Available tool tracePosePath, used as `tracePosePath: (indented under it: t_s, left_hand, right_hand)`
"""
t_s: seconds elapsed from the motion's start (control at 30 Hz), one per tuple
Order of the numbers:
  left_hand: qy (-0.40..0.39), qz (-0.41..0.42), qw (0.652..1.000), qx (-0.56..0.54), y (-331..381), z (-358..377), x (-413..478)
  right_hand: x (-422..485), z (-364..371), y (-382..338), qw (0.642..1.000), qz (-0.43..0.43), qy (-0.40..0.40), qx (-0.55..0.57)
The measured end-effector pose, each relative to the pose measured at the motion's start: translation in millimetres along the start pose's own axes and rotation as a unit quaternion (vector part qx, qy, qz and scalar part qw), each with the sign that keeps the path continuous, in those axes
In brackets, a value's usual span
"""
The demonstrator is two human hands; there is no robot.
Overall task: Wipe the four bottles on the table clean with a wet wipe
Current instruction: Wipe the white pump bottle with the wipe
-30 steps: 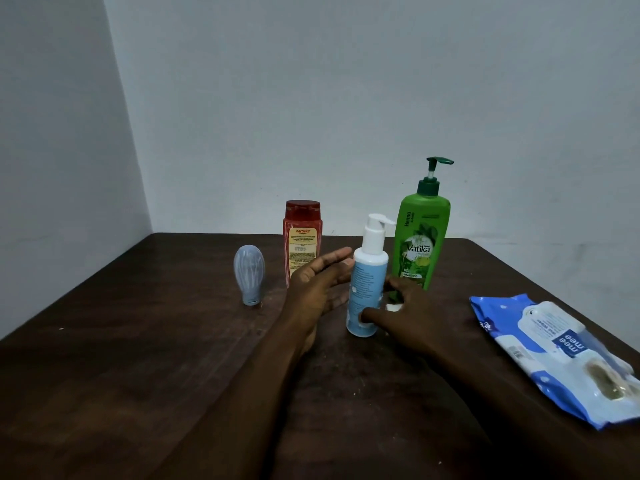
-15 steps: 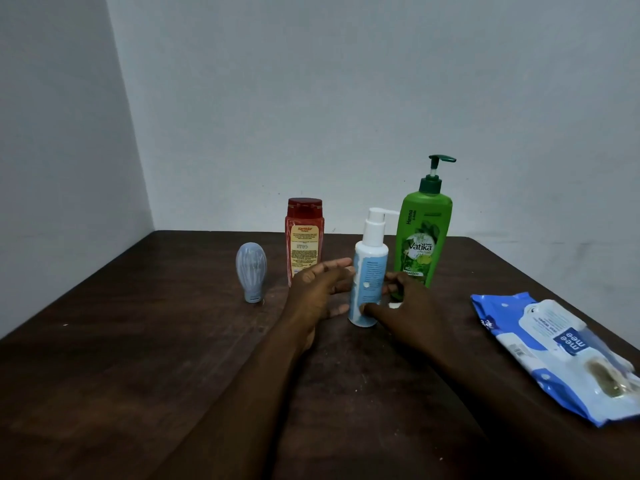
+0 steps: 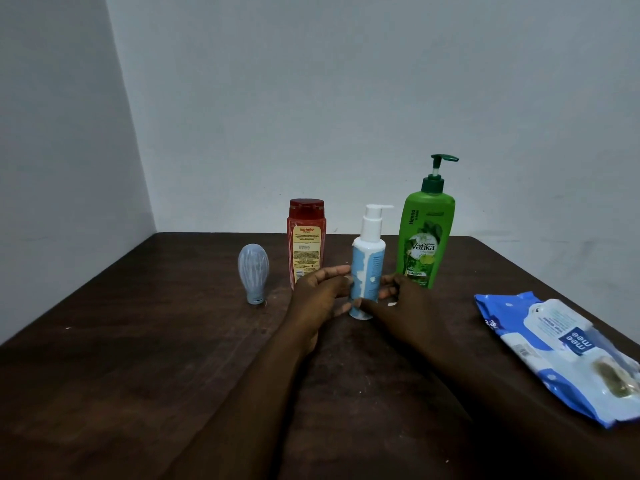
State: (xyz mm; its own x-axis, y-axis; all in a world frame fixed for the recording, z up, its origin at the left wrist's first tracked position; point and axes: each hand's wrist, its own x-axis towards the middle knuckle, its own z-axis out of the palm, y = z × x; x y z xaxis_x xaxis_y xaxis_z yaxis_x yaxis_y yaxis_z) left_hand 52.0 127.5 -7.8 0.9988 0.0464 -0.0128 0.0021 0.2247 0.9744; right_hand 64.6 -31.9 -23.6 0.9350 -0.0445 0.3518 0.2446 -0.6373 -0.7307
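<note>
— Two hands meet at the white and pale blue plastic pump bottle, which stands upright on the dark brown wooden worktop near the middle. How do they sit on it?

— The left hand comes in from the lower left, forearm stretched forward, palm turned toward the bottle, fingers curled against its left side. The right hand reaches from the lower right, thumb pressed low on the front of the bottle and the other fingers wrapped round its right side. Both hands grasp the bottle between them.

— Is there a wipe in either hand?

— A small white fleck shows just under the right hand; I cannot tell what it is.

— And the other bottles?

— All upright toward the back. The red plastic bottle with a dark red cap and cream label stands just behind the left hand. The tall green plastic pump bottle stands behind the right hand, close beside the held bottle. The small grey-blue bulb-shaped bottle rests on its narrow end, apart to the left.

— The wipes?

— The blue and white soft pack of wet wipes lies flat at the right edge, well apart from the hands.
</note>
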Motion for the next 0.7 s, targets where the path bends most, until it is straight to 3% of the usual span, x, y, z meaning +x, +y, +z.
tracePosePath:
  t_s: [0.47, 0.7]
  left_hand:
    - [-0.004, 0.003, 1.000, 0.030, -4.8, 3.2, 2.2]
    - [-0.011, 0.002, 1.000, 0.025, -6.6, 3.8, 2.9]
  right_hand:
    - [20.6, 20.4, -5.9, 0.994, -0.024, 0.023, -0.102]
    - [20.7, 20.3, -4.6, 0.994, -0.035, 0.016, -0.099]
